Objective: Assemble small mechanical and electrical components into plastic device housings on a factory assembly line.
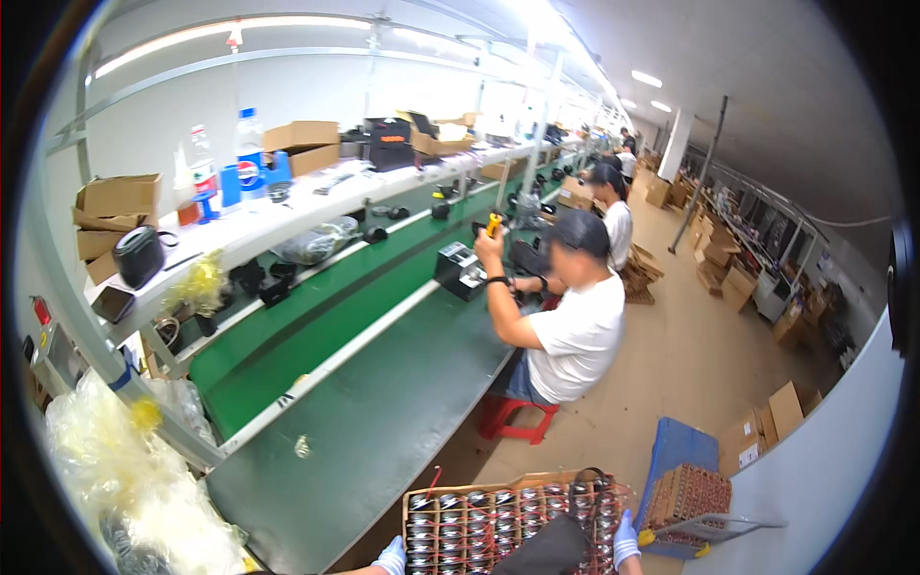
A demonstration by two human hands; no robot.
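Observation:
A cardboard tray with dividers (410,537) is held at the bottom of the view, between my two gloved hands. Rows of round, shiny black-and-silver parts with thin red wires (476,525) fill its compartments. My left hand (391,556), in a pale glove, grips the tray's left side. On the opposite side my right hand (626,541), gloved alike, holds the tray's edge; the fingers of both hands are partly hidden. A dark shape (548,550) covers the tray's near middle, and a black cable loop (586,491) lies at its far right.
A dark workbench (355,431) runs beside a green conveyor (335,307). One co-worker (575,326) sits there on a red stool (517,419), holding a yellow tool. To the right stands a blue cart (682,446) with stacked trays (685,503). Plastic bags (125,470) heap at left.

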